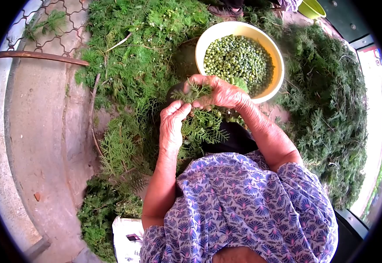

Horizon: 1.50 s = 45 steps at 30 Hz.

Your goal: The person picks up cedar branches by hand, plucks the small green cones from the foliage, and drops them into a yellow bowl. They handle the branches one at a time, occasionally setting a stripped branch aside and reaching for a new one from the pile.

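My left hand (173, 118) is closed, thumb and fingers pinched on a small green conifer sprig (196, 93). My right hand (219, 93) curls over the same sprig from the other side, its fingertips meeting close to those of my left hand. Just beyond my right hand stands a pale yellow basin (277, 65), holding many small round green cones (237, 59). More feathery green branches (204, 125) lie below my hands, over my dark-clothed lap. Whether a cone sits between my fingertips is too small to tell.
Cut conifer branches (129, 48) are heaped at the upper left, with another dark green pile (327, 101) along the right. A curved brown strip (42, 56) lies by a metal grating (46, 26). A white bag (127, 239) is at lower left; a yellow-green tub (311, 8) stands far back, near another person's shoe (224, 11).
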### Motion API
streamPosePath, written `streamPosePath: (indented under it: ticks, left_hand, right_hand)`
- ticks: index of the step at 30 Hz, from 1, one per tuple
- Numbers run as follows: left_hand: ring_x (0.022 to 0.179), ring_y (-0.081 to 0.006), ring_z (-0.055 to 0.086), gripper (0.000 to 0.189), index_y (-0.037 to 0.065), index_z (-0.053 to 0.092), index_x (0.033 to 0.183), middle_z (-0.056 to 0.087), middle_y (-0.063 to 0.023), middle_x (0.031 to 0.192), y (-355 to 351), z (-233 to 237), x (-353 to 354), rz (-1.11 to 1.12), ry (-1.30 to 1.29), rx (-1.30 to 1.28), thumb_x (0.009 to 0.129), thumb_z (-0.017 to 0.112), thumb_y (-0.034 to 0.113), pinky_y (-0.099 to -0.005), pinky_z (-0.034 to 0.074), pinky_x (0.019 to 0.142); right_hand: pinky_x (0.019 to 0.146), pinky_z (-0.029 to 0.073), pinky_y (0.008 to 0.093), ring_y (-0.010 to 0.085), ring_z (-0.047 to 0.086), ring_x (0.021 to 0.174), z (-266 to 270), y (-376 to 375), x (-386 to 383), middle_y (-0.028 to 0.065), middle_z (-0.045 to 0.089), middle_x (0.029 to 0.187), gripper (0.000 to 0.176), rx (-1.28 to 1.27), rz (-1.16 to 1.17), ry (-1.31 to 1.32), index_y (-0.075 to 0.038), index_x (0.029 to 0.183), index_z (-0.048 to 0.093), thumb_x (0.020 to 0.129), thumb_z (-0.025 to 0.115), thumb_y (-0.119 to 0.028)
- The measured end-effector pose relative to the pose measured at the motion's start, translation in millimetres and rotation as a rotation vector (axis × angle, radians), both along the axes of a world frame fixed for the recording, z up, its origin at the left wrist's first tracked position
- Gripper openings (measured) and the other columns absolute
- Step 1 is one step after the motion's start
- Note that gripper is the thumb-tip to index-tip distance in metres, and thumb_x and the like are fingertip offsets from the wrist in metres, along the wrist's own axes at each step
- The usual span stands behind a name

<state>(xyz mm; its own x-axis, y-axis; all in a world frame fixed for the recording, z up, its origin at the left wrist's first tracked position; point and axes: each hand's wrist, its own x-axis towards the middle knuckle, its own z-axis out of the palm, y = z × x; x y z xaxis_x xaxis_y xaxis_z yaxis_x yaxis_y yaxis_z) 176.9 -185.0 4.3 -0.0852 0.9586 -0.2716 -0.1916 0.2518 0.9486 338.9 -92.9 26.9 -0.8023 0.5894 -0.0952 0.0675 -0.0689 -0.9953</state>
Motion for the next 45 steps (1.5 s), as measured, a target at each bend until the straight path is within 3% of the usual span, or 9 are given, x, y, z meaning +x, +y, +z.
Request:
streamPosePath:
  ticks: [7,15,22,26,30,31,38,43,45]
  left_hand:
    - [0.064,-0.0069,0.039,0.013,0.007,0.062,0.078,0.051,0.0051,0.069,-1.7,6.9,4.0,0.048,0.007,-0.018,0.082,0.061,0.02,-0.022,0.032,0.063]
    - [0.056,-0.0022,0.035,0.014,0.005,0.06,0.072,0.047,0.0068,0.062,-4.3,-2.3,2.2,0.054,0.093,0.042,0.082,0.06,0.014,-0.0203,0.025,0.051]
    - [0.059,-0.0045,0.043,0.012,0.009,0.059,0.068,0.052,0.0054,0.064,-3.8,2.0,8.5,0.11,0.0,0.033,0.078,0.063,0.014,-0.0208,0.032,0.057]
    - [0.055,-0.0015,0.035,0.014,0.007,0.059,0.067,0.05,0.0074,0.063,-5.4,-4.0,4.4,0.168,-0.044,0.037,0.079,0.063,0.013,-0.0193,0.026,0.051]
    - [0.061,-0.0043,0.043,0.009,0.006,0.065,0.082,0.059,0.0033,0.071,-6.3,-4.3,2.4,0.17,-0.05,0.027,0.08,0.064,0.014,-0.0188,0.033,0.058]
    - [0.063,-0.0054,0.047,0.011,0.005,0.066,0.087,0.062,0.0014,0.074,-6.2,-4.0,2.5,0.172,-0.05,0.025,0.081,0.064,0.014,-0.0186,0.035,0.06]
    - [0.069,-0.008,0.055,0.009,0.005,0.063,0.091,0.063,-0.0016,0.085,-3.2,-4.9,2.3,0.438,-0.181,0.046,0.082,0.062,0.005,-0.0205,0.044,0.06]
    - [0.074,-0.0097,0.056,0.038,0.004,0.046,0.12,0.058,-0.0055,0.094,-1.2,0.4,9.1,0.405,0.008,0.119,0.084,0.055,-0.003,-0.0207,0.046,0.064]
    - [0.082,-0.0115,0.055,0.035,0.004,0.05,0.117,0.058,-0.0061,0.1,-1.8,9.0,17.3,0.414,0.191,0.16,0.083,0.056,-0.001,-0.0234,0.046,0.07]
  right_hand:
    - [0.055,0.046,0.028,0.0108,0.055,0.058,-16.8,-0.6,3.3,0.0057,0.058,0.076,0.03,0.303,0.009,-0.04,-0.006,0.102,0.051,0.079,0.068,-0.016]
    - [0.082,0.046,0.033,0.0222,0.058,0.096,-15.8,-4.9,4.2,0.0123,0.06,0.103,0.042,0.385,-0.074,-0.091,0.0,0.106,0.059,0.077,0.07,-0.028]
    - [0.077,0.049,0.0339,0.0243,0.06,0.089,-15.9,-1.3,5.7,0.0107,0.061,0.093,0.031,0.509,-0.064,-0.109,0.0,0.098,0.062,0.074,0.071,-0.019]
    - [0.074,0.052,0.0341,0.0239,0.06,0.082,-26.8,16.8,23.7,0.0116,0.059,0.09,0.021,0.778,-0.311,-0.385,-0.003,0.097,0.062,0.077,0.065,-0.008]
    - [0.065,0.052,0.0261,0.0141,0.057,0.074,-15.8,31.9,54.6,0.0084,0.058,0.09,0.02,0.473,-0.49,-0.5,-0.006,0.104,0.061,0.084,0.058,-0.01]
    - [0.077,0.053,0.033,0.021,0.06,0.084,-17.5,37.0,65.1,0.0116,0.057,0.091,0.019,0.5,-0.554,-0.552,-0.006,0.101,0.061,0.083,0.059,-0.011]
    - [0.093,0.044,0.0382,0.0259,0.05,0.111,-43.1,66.8,139.9,0.0151,0.045,0.128,0.054,0.709,-0.892,-0.987,-0.008,0.124,0.05,0.076,0.069,-0.025]
    - [0.079,0.051,0.0318,0.0209,0.061,0.089,-43.5,53.6,144.5,0.0114,0.06,0.108,0.026,0.625,-1.0,-0.814,-0.01,0.106,0.063,0.081,0.064,-0.017]
    - [0.076,0.052,0.0292,0.0168,0.063,0.085,-40.4,42.6,129.0,0.0082,0.066,0.097,0.018,0.635,-0.892,-0.687,-0.011,0.101,0.066,0.083,0.061,-0.014]
